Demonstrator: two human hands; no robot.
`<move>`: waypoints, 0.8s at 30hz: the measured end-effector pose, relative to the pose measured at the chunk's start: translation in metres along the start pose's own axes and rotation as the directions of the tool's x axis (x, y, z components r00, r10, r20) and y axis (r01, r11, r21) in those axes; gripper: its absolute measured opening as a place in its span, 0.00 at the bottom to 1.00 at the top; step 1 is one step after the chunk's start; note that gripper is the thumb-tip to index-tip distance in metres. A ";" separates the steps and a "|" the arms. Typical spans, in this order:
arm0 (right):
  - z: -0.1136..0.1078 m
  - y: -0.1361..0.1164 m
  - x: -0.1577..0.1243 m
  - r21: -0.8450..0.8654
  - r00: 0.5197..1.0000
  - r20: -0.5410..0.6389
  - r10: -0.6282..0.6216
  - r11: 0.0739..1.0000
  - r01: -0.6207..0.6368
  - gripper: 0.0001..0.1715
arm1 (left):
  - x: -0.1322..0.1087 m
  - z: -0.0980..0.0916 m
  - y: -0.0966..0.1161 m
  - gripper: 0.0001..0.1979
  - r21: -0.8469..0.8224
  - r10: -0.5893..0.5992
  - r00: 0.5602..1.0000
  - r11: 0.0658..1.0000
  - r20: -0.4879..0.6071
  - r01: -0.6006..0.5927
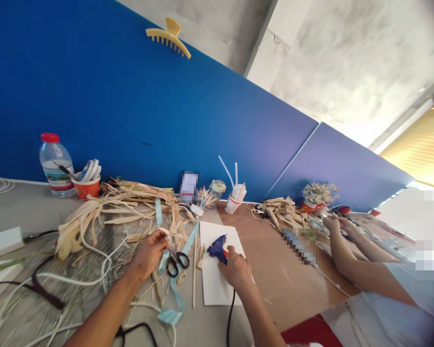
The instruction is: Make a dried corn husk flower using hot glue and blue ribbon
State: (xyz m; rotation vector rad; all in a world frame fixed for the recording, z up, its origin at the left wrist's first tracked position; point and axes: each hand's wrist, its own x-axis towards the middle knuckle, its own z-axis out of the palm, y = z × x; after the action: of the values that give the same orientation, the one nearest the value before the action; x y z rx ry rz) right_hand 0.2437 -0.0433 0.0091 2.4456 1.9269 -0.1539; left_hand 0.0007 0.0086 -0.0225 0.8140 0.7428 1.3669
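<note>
My right hand [238,267] is wrapped round the handle of a blue glue gun [217,247], over a white sheet [215,289]. Its black cord trails down toward the table's front edge. To the left, my left hand [152,253] pinches a small pale piece [169,237] that looks like a bit of dried husk; its exact shape is too small to tell. Just below that hand lie black-handled scissors [177,263]. A thin stick [194,274] rests between the scissors and the sheet. Light blue ribbon [171,315] curls nearby.
Dried corn husks [141,202] heap along the back left, beside a red cup [87,187] and a water bottle [58,168]. White cables [75,279] loop across the left. A phone [188,185] leans at the back near a straw-filled cup [234,201]. A co-worker's hands [338,224] work at right.
</note>
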 end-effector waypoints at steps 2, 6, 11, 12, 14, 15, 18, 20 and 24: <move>0.002 0.002 0.001 -0.001 0.999 -0.007 -0.032 0.999 0.032 0.28 | 0.000 -0.001 -0.001 0.09 -0.011 -0.002 1.000 1.000 0.006 0.002; 0.003 0.015 0.003 0.175 0.995 -0.097 -0.017 0.984 0.034 0.27 | 0.001 -0.002 -0.003 0.10 -0.029 -0.002 1.000 1.000 -0.007 0.002; -0.011 0.042 0.009 0.720 0.939 -0.287 0.191 0.689 0.080 0.23 | 0.000 -0.001 -0.001 0.10 -0.029 -0.015 1.000 0.999 -0.001 0.015; -0.015 0.045 0.010 0.813 0.930 -0.302 0.211 0.567 0.135 0.21 | 0.000 -0.001 0.000 0.10 -0.032 -0.018 1.000 0.999 -0.002 0.018; -0.025 0.044 0.011 0.937 0.941 -0.290 0.174 0.251 0.242 0.18 | -0.001 -0.001 0.001 0.11 -0.043 -0.019 1.000 0.999 0.005 0.019; -0.029 0.040 0.012 0.961 0.956 -0.272 0.112 0.078 0.265 0.17 | -0.001 0.000 0.002 0.11 -0.051 -0.017 1.000 0.999 0.013 0.018; -0.038 0.019 0.011 0.943 0.970 -0.198 -0.142 -0.298 0.149 0.16 | -0.002 0.001 0.004 0.11 -0.062 -0.016 0.999 0.998 0.033 0.017; -0.041 0.002 0.010 0.918 0.950 -0.162 -0.267 -0.394 0.045 0.19 | -0.003 0.003 0.006 0.11 -0.061 -0.023 0.999 0.998 0.025 0.024; -0.039 -0.023 0.011 0.933 0.896 -0.195 -0.400 -0.356 0.045 0.23 | -0.003 0.003 0.009 0.11 -0.068 -0.045 0.999 0.997 0.011 0.046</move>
State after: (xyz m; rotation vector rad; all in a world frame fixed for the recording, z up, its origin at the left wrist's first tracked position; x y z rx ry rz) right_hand 0.2266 -0.0243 0.0477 1.6613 2.4068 -3.1972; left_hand -0.0014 0.0052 -0.0135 0.7458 0.6996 1.3394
